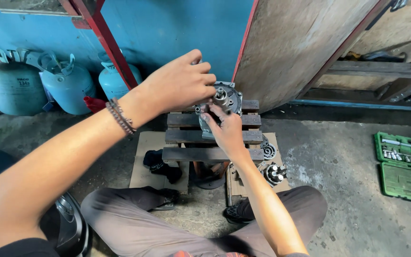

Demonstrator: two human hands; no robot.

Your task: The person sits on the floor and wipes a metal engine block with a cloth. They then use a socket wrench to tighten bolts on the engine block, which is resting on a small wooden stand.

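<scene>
The left forearm, nearest the camera, crossed the view from the lower left with a beaded bracelet (120, 116) at the wrist. The left hand (179, 85) lay over the top left of a round grey metal housing (229, 97), its fingers (205, 78) curled and closed on the rim. The right hand (227, 131) came up from below, fingers half bent against the lower front of the housing, just under a short shaft (221, 95) that stuck out of its middle. Whether the right fingers truly gripped the part or merely pressed on it could not be told.

The housing stood on the far end of a small slatted wooden stool (205, 138) that served as the worktop. The stool rested on a sheet of cardboard (143, 164) on the concrete floor (338, 162), between the person's knees in grey trousers.

A dark cloth (160, 164) lay on the cardboard left of the stool. Right of it sat a ring-shaped metal part (268, 151) and, nearer the knee, a round part with several cylinders (274, 173). Well apart on the right lay an open green case of sockets (405, 166). Pale blue gas cylinders (65, 83) stood against the blue wall on the left, and a brown board (300, 43) leaned behind the stool.
</scene>
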